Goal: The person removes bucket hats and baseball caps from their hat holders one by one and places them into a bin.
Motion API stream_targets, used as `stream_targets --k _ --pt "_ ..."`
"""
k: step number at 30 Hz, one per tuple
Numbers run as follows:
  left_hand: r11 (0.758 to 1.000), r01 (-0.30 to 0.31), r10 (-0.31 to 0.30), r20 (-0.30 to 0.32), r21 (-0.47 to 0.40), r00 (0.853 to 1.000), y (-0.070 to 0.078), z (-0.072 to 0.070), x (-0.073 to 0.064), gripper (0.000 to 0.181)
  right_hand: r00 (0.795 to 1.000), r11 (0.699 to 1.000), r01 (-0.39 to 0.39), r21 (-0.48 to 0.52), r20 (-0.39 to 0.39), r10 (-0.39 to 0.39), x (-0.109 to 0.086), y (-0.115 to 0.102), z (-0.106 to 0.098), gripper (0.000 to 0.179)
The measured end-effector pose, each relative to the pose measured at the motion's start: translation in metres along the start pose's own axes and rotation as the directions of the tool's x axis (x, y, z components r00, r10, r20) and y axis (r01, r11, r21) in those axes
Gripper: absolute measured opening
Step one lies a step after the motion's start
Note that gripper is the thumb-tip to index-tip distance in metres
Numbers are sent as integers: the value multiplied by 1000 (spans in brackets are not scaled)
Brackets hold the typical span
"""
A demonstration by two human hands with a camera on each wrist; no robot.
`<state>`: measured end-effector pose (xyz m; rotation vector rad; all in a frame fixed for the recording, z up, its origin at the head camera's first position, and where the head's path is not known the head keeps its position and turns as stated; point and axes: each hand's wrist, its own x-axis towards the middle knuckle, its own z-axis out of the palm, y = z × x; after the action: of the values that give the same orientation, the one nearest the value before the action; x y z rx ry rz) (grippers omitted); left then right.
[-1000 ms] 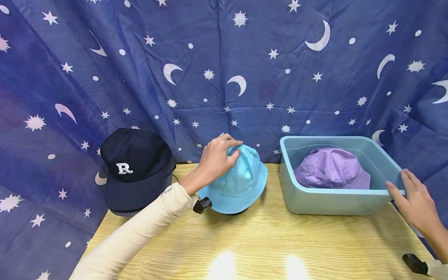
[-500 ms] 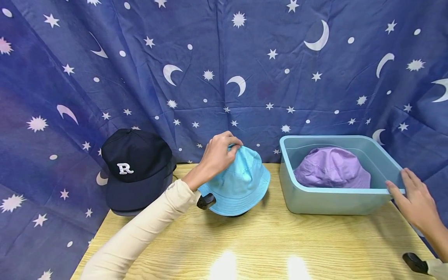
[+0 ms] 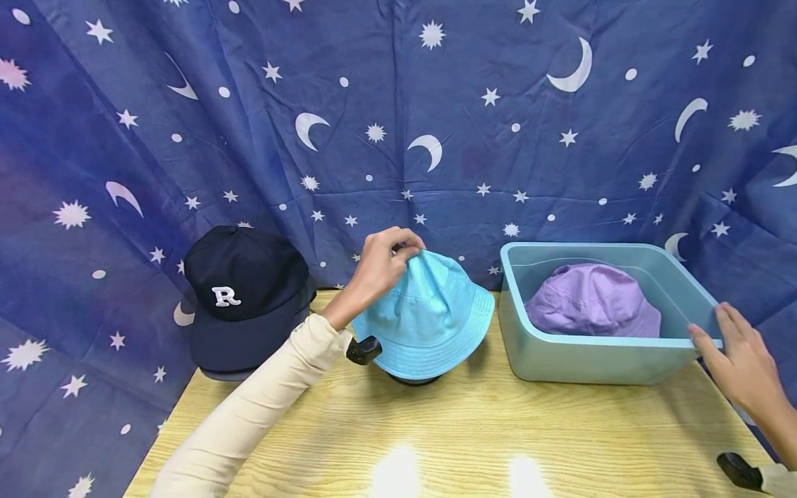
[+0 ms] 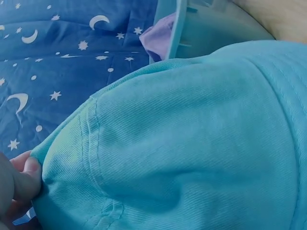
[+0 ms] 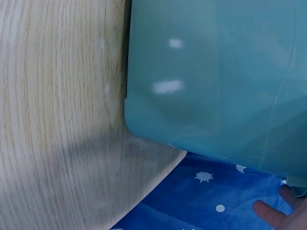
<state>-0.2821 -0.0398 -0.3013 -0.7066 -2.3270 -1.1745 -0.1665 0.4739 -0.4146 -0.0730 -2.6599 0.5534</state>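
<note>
A light-blue bucket hat (image 3: 423, 311) hangs from my left hand (image 3: 382, 263), whose thumb and fingers pinch the top of its crown. The left wrist view shows the crown (image 4: 144, 143) drawn to a peak at the fingertips (image 4: 32, 172). Just below the brim shows part of a dark round object (image 3: 414, 380), mostly hidden by the hat. My right hand (image 3: 741, 353) rests at the near right corner of a blue-green plastic bin (image 3: 598, 363), its fingers fairly straight along the rim. A purple bucket hat (image 3: 591, 301) lies inside the bin.
On the left stands a dark navy cap (image 3: 245, 283) with a white letter R, its lower edge partly behind my left sleeve (image 3: 249, 408). The wooden table (image 3: 461, 429) ends against a blue star-and-moon curtain (image 3: 461, 159) behind and at both sides.
My left hand has closed its fingers on the crown and moved up slightly. The light-blue hat has lifted, its brim swinging to the right. The right hand and bin stay where they were.
</note>
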Motion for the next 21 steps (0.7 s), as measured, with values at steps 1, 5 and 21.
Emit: stream_targets --k 1,5,21 --pt "1000 8 -8 0 -19 1000 -1 0 0 10 1000 1000 0 0 -1 0 0 0 0 70" --pt "995 49 -48 9 -91 999 -3 -3 1 9 1000 1000 -7 -5 3 7 -1 1 0 70" --pt "906 215 -213 47 -365 976 -14 -18 -6 8 1000 1000 2 11 -8 -2 0 1 -1 69"
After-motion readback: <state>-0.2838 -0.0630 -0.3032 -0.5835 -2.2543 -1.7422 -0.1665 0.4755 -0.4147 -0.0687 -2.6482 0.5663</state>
